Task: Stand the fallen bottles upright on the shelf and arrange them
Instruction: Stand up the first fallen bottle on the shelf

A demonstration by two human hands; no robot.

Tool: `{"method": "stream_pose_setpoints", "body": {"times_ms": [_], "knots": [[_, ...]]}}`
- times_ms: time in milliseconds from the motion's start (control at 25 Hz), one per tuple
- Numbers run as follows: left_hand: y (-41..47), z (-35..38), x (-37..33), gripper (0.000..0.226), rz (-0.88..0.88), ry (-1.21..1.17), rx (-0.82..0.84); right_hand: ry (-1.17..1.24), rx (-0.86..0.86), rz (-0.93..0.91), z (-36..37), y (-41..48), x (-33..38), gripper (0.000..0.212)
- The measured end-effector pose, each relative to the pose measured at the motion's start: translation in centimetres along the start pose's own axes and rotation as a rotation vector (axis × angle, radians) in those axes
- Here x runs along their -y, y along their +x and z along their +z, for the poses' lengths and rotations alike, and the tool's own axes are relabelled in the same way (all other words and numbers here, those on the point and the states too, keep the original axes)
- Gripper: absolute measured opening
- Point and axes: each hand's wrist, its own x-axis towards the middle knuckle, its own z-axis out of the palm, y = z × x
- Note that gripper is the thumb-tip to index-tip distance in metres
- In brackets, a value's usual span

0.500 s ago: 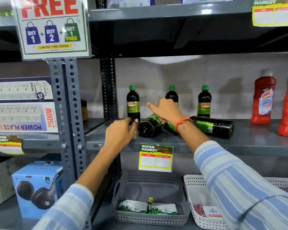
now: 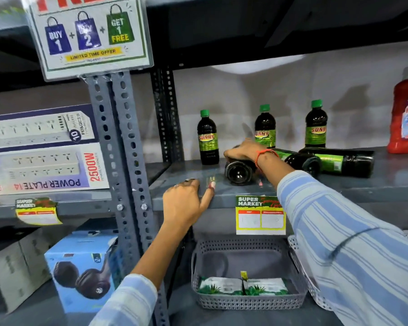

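Three dark bottles with green caps stand upright at the back of the grey shelf: one on the left, one in the middle, one on the right. Three more lie on their sides in front. My right hand grips the nearest fallen bottle, whose round base faces me. A second fallen bottle and a third lie to its right. My left hand rests on the shelf's front edge, fingers spread, holding nothing.
Red sauce bottles stand at the shelf's right end. A slotted grey post borders the shelf on the left, with power strip boxes beyond it. Below are a grey basket, a white basket and a headphone box.
My right hand has come down from above the fallen bottles and closed on the nearest one. My left hand has dropped onto the shelf's front edge.
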Motion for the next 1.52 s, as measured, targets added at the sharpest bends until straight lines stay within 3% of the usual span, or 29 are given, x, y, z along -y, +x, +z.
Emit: {"method": "stream_pose_setpoints", "body": {"times_ms": [80, 200, 280, 480, 600, 840, 1000, 1120, 1320, 1520], "knots": [[-0.3, 0.6, -0.1, 0.053, 0.001, -0.034, -0.070, 0.029, -0.117, -0.134, 1.2, 0.5, 0.1, 0.097], [-0.5, 1.5, 0.0, 0.047, -0.006, -0.031, -0.125, 0.065, -0.310, -0.374, 3.0, 0.5, 0.1, 0.109], [-0.5, 1.5, 0.1, 0.046, -0.012, -0.021, -0.154, 0.109, -0.347, -0.464, 4.3, 0.8, 0.3, 0.116], [-0.4, 1.9, 0.1, 0.045, -0.015, -0.005, -0.215, 0.306, -0.350, -0.407, 6.0, 1.2, 0.4, 0.124], [-0.7, 2.3, 0.7, 0.046, 0.023, 0.037, -0.233, 0.178, -0.377, -0.319, 7.0, 1.1, 0.0, 0.127], [-0.9, 2.4, 1.2, 0.048, -0.010, 0.107, -0.279, 0.330, -0.232, -0.355, 6.7, 1.9, -0.2, 0.111], [-1.2, 2.5, 1.4, 0.051, -0.035, 0.126, -0.255, 0.400, -0.083, -0.380, 7.7, 1.8, 0.1, 0.083], [-1.5, 2.2, 1.3, 0.058, -0.079, 0.139, -0.246, 0.351, -0.063, -0.383, 7.5, 1.7, -0.1, 0.087], [-1.5, 2.3, 1.3, 0.068, -0.073, 0.132, -0.253, 0.400, -0.010, -0.454, 7.1, 1.1, -0.2, 0.060], [-1.6, 2.3, 1.2, 0.070, -0.074, 0.130, -0.244, 0.368, -0.010, -0.472, 7.4, -0.4, -0.1, 0.072]]}}
